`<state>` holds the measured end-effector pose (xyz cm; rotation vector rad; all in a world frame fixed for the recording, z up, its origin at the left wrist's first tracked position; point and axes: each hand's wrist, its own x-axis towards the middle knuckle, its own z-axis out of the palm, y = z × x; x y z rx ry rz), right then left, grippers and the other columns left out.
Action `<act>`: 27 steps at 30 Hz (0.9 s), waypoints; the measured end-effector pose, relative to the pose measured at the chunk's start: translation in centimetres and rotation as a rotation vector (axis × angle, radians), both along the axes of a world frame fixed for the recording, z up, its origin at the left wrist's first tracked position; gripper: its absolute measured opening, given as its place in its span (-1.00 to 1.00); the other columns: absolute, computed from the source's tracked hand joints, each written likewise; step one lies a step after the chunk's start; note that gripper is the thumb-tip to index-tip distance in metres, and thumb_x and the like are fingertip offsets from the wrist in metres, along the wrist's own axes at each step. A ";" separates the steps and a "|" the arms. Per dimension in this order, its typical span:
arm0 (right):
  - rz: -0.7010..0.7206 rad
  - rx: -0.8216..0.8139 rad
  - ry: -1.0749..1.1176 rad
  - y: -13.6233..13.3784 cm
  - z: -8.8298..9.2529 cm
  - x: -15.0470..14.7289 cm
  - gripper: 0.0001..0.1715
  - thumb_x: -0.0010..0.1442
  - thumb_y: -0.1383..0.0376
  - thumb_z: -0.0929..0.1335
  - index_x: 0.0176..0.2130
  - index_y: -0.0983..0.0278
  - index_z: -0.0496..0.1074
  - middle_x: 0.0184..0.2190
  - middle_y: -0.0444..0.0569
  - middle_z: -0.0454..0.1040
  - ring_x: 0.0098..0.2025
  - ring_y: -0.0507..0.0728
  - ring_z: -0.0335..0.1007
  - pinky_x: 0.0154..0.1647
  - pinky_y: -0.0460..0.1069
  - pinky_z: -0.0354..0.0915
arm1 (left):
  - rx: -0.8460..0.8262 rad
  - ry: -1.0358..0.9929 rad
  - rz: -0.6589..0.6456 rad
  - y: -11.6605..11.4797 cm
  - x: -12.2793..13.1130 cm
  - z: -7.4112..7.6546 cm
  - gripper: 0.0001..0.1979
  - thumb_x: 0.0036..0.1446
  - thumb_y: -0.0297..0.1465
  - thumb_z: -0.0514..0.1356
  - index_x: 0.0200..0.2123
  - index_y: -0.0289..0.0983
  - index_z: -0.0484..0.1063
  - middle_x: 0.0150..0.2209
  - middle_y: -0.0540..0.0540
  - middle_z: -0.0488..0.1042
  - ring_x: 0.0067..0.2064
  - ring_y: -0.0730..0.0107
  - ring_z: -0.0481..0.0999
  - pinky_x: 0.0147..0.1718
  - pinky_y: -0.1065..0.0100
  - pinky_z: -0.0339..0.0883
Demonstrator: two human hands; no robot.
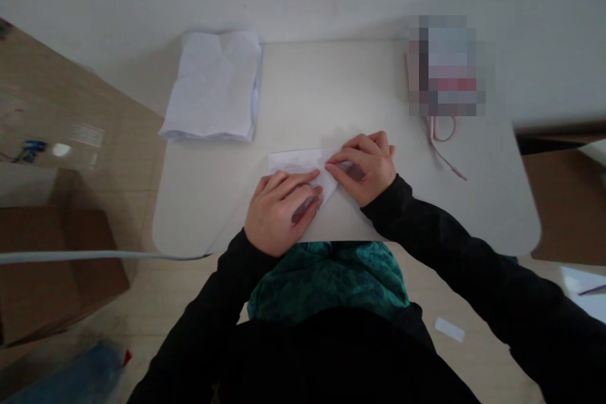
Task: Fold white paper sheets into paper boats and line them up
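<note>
A small sheet of white paper (pixel 296 160), partly folded, lies on the white table (pixel 213 202) near its front edge. My left hand (pixel 279 209) rests flat on the sheet's near part, fingers stretched out and pressing it down. My right hand (pixel 367 165) lies on the sheet's right end, fingers bent and pinched onto a fold. The paper under both hands is hidden. Both arms wear black sleeves.
A stack of white paper (pixel 213 85) sits at the table's back left corner. At the back right stands a blurred-out object (pixel 445 66) with a pink cord (pixel 442 139) trailing toward me. A cardboard box (pixel 52 265) stands on the floor at left.
</note>
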<state>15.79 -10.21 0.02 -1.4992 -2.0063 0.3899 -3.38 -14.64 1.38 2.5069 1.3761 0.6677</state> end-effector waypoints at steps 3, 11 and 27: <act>-0.009 -0.012 -0.018 -0.7 0.4 0.5 -0.78 0.13 0.14 0.35 -0.30 0.17 0.54 -0.26 0.00 0.49 -0.14 0.24 0.19 -0.15 0.15 0.04 | -0.011 -0.028 -0.005 0.1 -0.1 -0.2 -0.86 0.18 -0.35 0.18 -0.21 -0.20 0.50 0.04 -0.03 0.48 -0.10 0.25 0.41 -0.14 0.17 0.32; -0.020 -0.122 0.054 -0.1 0.7 0.5 -0.81 0.11 0.17 0.36 -0.33 0.19 0.55 -0.38 -0.05 0.51 -0.14 0.22 0.25 -0.04 0.17 0.02 | -0.009 -0.077 0.004 0.1 0.0 -0.1 -0.85 0.16 -0.35 0.20 -0.22 -0.20 0.53 0.03 -0.03 0.49 -0.10 0.29 0.47 -0.07 0.21 0.37; -0.082 -0.136 0.037 -0.4 0.9 0.0 -0.82 0.12 0.18 0.37 -0.33 0.18 0.56 -0.38 -0.02 0.51 -0.13 0.25 0.29 0.01 0.24 -0.02 | 0.006 -0.049 0.040 0.0 0.2 0.1 -0.85 0.17 -0.35 0.18 -0.22 -0.20 0.53 0.03 -0.02 0.50 -0.11 0.30 0.48 -0.07 0.22 0.40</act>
